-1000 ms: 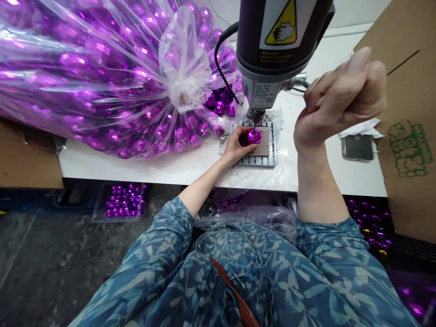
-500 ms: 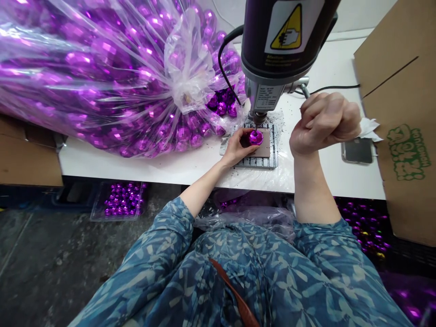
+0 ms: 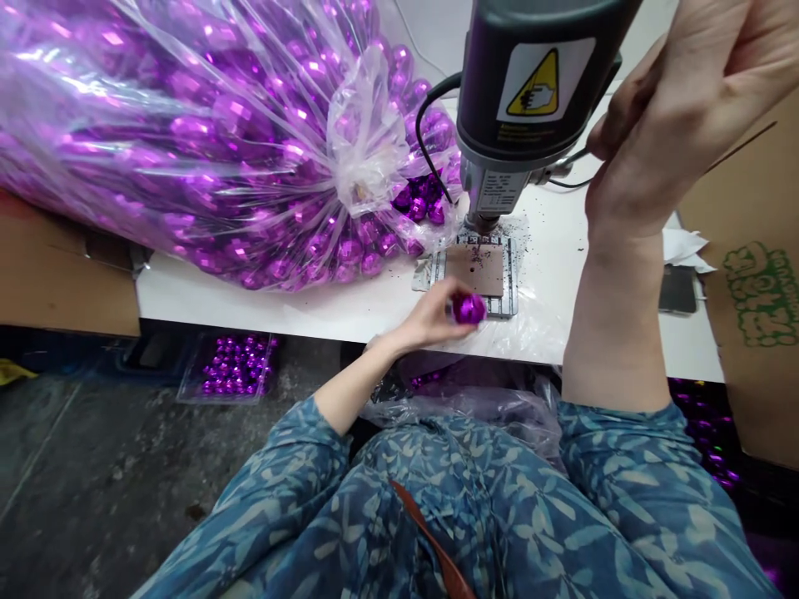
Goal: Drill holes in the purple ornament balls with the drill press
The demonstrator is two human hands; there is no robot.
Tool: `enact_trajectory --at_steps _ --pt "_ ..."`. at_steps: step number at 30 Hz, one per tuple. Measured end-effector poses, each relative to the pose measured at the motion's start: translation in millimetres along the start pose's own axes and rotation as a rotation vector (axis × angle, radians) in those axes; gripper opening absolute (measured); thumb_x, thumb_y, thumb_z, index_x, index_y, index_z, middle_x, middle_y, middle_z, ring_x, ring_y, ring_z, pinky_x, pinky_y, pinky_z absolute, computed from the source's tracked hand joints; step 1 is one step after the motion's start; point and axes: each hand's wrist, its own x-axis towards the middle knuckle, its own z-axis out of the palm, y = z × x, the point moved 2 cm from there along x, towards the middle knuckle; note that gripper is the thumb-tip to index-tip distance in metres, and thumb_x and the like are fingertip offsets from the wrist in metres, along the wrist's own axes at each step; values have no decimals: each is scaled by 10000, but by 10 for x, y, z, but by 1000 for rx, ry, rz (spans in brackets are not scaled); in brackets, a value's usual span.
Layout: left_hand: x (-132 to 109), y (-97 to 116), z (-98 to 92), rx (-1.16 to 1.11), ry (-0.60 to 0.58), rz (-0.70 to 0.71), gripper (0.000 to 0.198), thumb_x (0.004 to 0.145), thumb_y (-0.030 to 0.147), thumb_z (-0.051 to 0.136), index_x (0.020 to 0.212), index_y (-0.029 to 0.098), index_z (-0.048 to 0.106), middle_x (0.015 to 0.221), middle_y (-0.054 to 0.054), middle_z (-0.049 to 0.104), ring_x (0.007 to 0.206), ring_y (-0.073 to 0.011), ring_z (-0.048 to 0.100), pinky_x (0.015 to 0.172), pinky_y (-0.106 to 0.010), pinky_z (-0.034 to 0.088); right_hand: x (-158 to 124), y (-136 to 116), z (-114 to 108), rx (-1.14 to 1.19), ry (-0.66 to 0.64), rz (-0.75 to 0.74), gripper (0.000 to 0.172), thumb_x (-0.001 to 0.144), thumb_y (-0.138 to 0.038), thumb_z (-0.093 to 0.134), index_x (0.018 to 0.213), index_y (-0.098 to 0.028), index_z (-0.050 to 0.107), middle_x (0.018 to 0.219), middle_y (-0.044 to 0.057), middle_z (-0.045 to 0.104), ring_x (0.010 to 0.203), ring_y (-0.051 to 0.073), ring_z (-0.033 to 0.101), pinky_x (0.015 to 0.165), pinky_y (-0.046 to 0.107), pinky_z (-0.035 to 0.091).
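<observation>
My left hand point(image 3: 434, 318) holds a shiny purple ball point(image 3: 469, 309) between thumb and fingers, just in front of the drill press base point(image 3: 510, 283). On that base lies a flat brown board point(image 3: 493, 268) with a small dark hole and scattered dark shavings. Above it stands the drill press point(image 3: 528, 91), with a yellow warning label on its black housing. My right hand point(image 3: 680, 116) is raised at the upper right, fingers closed round the drill press lever point(image 3: 578, 155). The lever's far end is hidden in the hand.
A large clear bag of purple balls point(image 3: 237, 166) fills the left of the white table point(image 3: 312, 314). Cardboard boxes point(image 3: 765, 349) flank both sides. A phone point(image 3: 679, 289) lies under white tissue point(image 3: 683, 248). Below, a clear bin point(image 3: 234, 370) holds more purple pieces.
My left hand has drawn the ball off the board toward me, uncovering the hole. My right hand has risen with the lever, up and to the right.
</observation>
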Motion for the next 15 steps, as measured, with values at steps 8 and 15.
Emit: enact_trajectory --at_steps 8,15 --pt "428 -297 -551 245 183 -16 189 1034 301 547 1103 217 702 1132 -112 730 1083 -255 659 1007 -432 515 -82 14 -18 -39 7 -29 669 616 -762 543 673 -168 240 521 -37 215 450 -26 328 523 189 237" --pt "1656 -882 -694 666 99 -268 458 852 50 670 1301 140 657 1456 -200 612 1514 -399 436 1256 -576 349 -58 85 -30 20 41 -75 671 654 -762 570 664 -172 249 488 -49 225 428 -4 320 498 217 230"
